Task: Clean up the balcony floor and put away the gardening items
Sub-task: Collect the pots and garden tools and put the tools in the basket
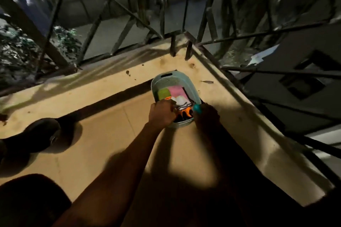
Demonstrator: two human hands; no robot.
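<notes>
a pale mint basket (167, 79) with fine dotted perforations across its wall. inside, a lime green pad (163, 93), a pink cloth (176, 91), a white cloth (181, 101) edged with thin dark stripes, and an orange and black item (185, 114). beside them, a bright teal knob (197, 109). tan floor (103, 134), cream ledge (114, 79) flecked with brown spots, dark grey railing (129, 14), black shoe (42, 134).

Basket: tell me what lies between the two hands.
In the head view, an orange-and-black item inside the basket lies between the left hand and right hand.
</notes>
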